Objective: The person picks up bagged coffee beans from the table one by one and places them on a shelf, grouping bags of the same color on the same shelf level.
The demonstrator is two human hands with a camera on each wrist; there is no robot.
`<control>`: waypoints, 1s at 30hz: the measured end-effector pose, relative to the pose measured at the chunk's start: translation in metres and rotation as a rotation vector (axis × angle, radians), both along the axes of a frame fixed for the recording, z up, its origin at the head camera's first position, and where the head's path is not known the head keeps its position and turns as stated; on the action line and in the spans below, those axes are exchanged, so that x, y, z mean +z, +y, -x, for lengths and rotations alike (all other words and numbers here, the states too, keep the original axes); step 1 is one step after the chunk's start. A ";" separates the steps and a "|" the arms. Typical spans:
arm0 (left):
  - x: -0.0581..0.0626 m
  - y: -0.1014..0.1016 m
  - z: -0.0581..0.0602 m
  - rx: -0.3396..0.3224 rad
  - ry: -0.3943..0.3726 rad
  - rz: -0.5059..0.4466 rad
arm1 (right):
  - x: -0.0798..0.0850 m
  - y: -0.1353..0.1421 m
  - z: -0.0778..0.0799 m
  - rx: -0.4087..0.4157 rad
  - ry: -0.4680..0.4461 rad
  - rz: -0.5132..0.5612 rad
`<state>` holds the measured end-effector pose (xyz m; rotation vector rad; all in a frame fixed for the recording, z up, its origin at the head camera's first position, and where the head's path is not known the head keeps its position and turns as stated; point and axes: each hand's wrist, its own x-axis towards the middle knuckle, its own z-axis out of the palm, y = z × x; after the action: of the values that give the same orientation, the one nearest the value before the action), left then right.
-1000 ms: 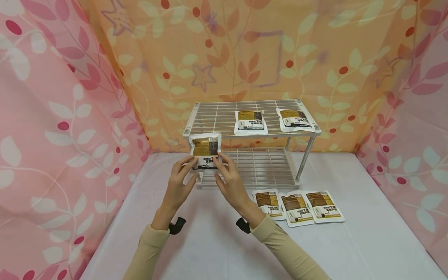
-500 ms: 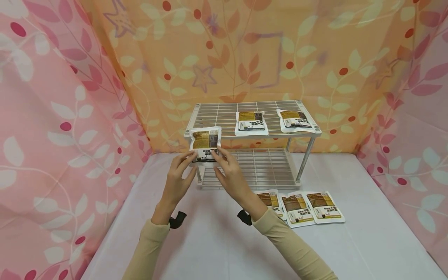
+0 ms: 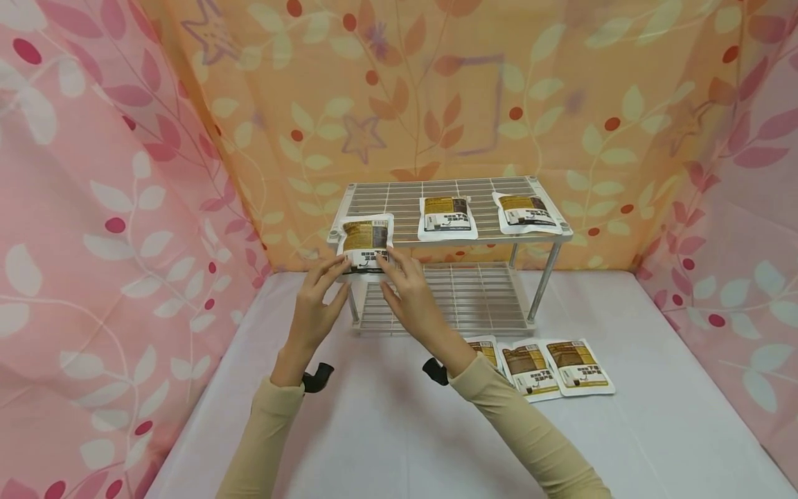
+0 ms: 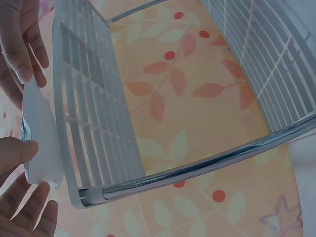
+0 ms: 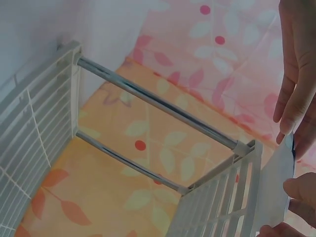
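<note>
We saw a flat white packet with a gold, brown and black printed label [image 3: 365, 239] held at its lower corners by both bare hands. The left hand [image 3: 316, 301] pinched its left side and the right hand [image 3: 411, 294] its right side, so each grip was grasping the packet.

Compared with a second earlier, we found the packet higher: it had hung well below the front rim of the upper shelf, and now it was at that rim, by the left front corner of the white two-tier wire rack with metal legs [image 3: 461, 298]. We could not tell whether it touched the shelf. Both hands had risen with it, and the right forearm, in its beige sleeve [image 3: 526, 423], now covered more of the leftmost of three similar gold-and-brown labelled packets [image 3: 531, 371] lying side by side on the white cloth-covered surface [image 3: 374, 423].

We saw two more white packets with printed labels [image 3: 447, 218] in the same places on the upper shelf, well apart from the three below.
</note>
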<state>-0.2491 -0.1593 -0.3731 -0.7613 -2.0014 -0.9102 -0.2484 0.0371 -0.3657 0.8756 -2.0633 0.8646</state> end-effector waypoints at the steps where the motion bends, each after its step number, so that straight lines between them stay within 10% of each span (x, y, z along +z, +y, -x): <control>1: 0.001 0.000 0.001 0.001 0.004 -0.001 | 0.001 0.000 0.001 -0.007 -0.003 -0.008; 30: 0.024 -0.001 0.039 -0.024 -0.005 0.002 | 0.032 -0.005 0.026 -0.141 -0.093 -0.119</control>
<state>-0.2881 -0.1605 -0.3490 -0.7860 -2.0020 -0.9251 -0.2744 0.0322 -0.3340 0.7539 -2.2473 0.7247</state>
